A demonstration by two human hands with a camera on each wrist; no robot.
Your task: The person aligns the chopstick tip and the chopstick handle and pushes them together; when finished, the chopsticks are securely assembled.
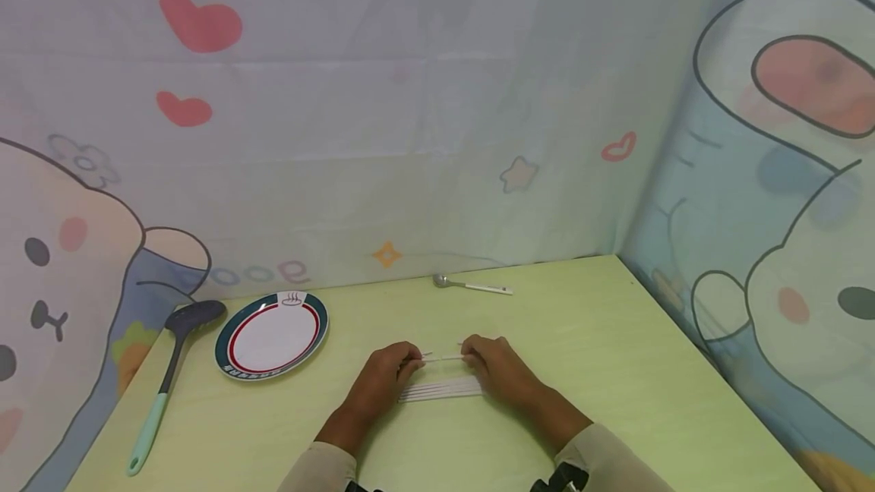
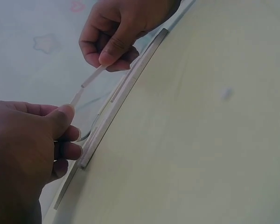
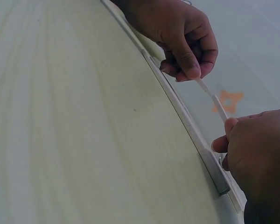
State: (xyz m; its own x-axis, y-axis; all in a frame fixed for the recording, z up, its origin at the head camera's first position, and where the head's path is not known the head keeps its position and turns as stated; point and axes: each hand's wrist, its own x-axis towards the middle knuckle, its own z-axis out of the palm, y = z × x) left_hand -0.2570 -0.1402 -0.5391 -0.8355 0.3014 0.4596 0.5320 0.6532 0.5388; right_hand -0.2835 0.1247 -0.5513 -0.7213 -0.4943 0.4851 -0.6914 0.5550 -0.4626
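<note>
Left hand (image 1: 383, 380) and right hand (image 1: 504, 372) each pinch a thin white stick (image 1: 444, 357), lower centre of frame; wrist views show a step partway along, can't tell if one piece or two. Row of white sticks (image 1: 444, 389) just below it on the yellow-green surface (image 1: 615, 378), right end partly hidden by the right hand. Around: small spoon (image 1: 472, 286) above the hands, near the printed cloth (image 1: 410, 97); dark-rimmed white plate (image 1: 273, 338) left of centre, well apart; black ladle (image 1: 171, 365), mint handle, beside the plate, lower left.
</note>
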